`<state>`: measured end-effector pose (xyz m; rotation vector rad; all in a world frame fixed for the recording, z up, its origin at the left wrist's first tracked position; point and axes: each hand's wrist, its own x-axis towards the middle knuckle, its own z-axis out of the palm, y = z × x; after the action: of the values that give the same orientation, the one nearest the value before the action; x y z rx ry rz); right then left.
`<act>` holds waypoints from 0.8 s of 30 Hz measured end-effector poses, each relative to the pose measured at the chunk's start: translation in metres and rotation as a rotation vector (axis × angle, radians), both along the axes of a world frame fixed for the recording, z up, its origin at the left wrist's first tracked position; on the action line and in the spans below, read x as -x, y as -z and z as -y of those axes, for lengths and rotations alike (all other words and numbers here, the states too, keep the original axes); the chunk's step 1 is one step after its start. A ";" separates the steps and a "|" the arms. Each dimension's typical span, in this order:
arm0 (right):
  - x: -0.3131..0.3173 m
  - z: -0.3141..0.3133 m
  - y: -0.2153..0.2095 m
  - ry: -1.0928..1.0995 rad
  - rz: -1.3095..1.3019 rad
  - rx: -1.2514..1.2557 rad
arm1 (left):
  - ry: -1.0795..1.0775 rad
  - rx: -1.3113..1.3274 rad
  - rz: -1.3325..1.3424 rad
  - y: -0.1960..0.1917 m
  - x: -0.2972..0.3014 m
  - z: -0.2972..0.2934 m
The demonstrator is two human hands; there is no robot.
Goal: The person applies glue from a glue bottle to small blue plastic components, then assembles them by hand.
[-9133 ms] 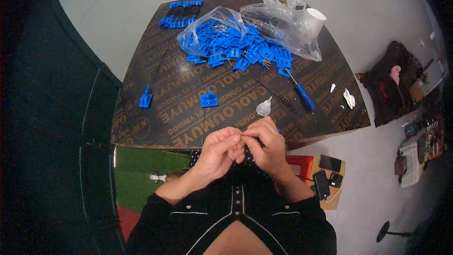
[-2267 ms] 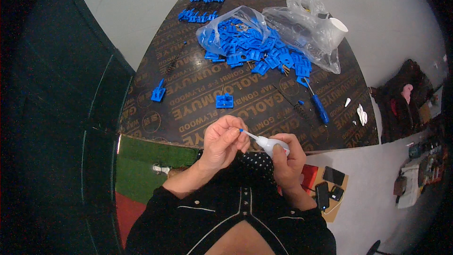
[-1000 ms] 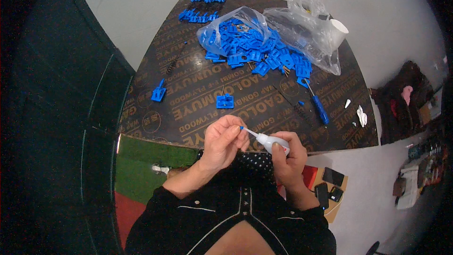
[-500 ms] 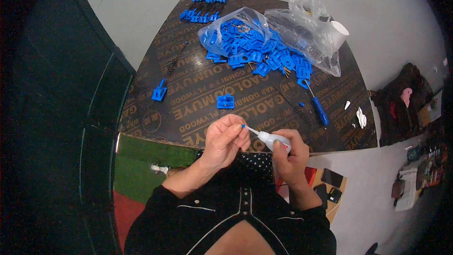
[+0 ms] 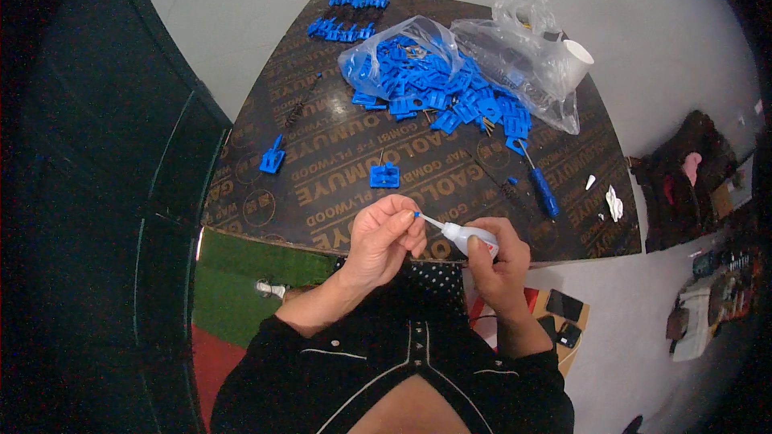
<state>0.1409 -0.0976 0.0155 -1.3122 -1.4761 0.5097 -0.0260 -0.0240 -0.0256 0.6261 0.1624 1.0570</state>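
Over the table's front edge, my left hand pinches a tiny blue plastic piece between thumb and forefinger. A small white squeeze bottle with a long thin nozzle lies in the grip of my right hand. Its nozzle tip points left and meets, or nearly meets, the blue piece. Just beyond my left hand a blue plastic block with a thin metal pin sits on the table. Another blue assembly, with an upright part, stands farther left.
A clear bag spills a heap of blue parts across the far middle. Finished-looking blue rows sit far left. A blue-handled screwdriver, crumpled tissue and white cup are on the right.
Both hands stay almost where they were. The bottle has shifted very slightly right, its nozzle still at the blue piece.
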 end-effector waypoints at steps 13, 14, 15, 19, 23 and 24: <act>-0.007 -0.003 -0.009 -0.031 0.064 0.058 | -0.005 0.012 -0.017 0.001 0.000 0.000; -0.008 -0.003 -0.010 -0.031 0.064 0.058 | -0.004 0.013 -0.016 0.001 0.000 0.000; -0.008 -0.003 -0.010 -0.039 0.071 0.061 | -0.004 0.012 -0.016 0.001 -0.001 0.000; -0.011 -0.004 -0.014 -0.049 0.121 0.034 | 0.003 0.008 -0.016 0.003 -0.001 0.000; -0.012 -0.003 -0.018 -0.052 0.126 0.070 | 0.003 0.011 -0.018 0.003 -0.002 0.000; -0.013 -0.003 -0.017 -0.057 0.118 0.076 | 0.003 0.010 -0.017 0.003 -0.002 0.001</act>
<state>0.1537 -0.0948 0.0324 -1.3826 -1.6087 0.5372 -0.0244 -0.0245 -0.0286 0.6262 0.1813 1.0479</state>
